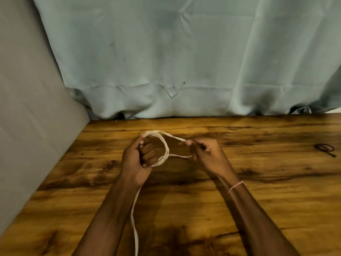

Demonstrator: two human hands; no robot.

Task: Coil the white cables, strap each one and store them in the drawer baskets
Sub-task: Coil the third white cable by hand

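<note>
**Two hands on one thin white cable (pixel 166 150) above a brown wooden worktop (pixel 258 200)**

Several turns of the cable form a round loop held just over the middle of the worktop, nearer its far edge than its near one. The left hand (pixel 137 156) grips the left side of this loop, fingers curled round the bunched strands and thumb laid along the top. The right hand (pixel 204 152) pinches a single strand between thumb and fingertips just to the right of the loop. Two lengths run from that pinch back to the coil, one to its top and one to its lower side. A loose tail of the cable comes out from under the left wrist, lies in a soft wave on the wood between the forearms and leaves the picture at the bottom edge. The cable looks flat and matt rather than round.

A thin pink-and-white woven bracelet (pixel 235 186) circles the right wrist.

Far to the right, well apart from both hands, a small black looped strap (pixel 325 149) lies flat on the worktop, its exact make too small to tell.

The worktop has a glossy finish with dark streaks and knots in warm orange-brown grain. Behind its far edge hangs a pale grey-green fabric curtain (pixel 166 52), creased in squares from folding, its hem bunched where it meets the wood. Along the left side a smooth grey panel (pixel 27 89) slants down beside the worktop.
</note>
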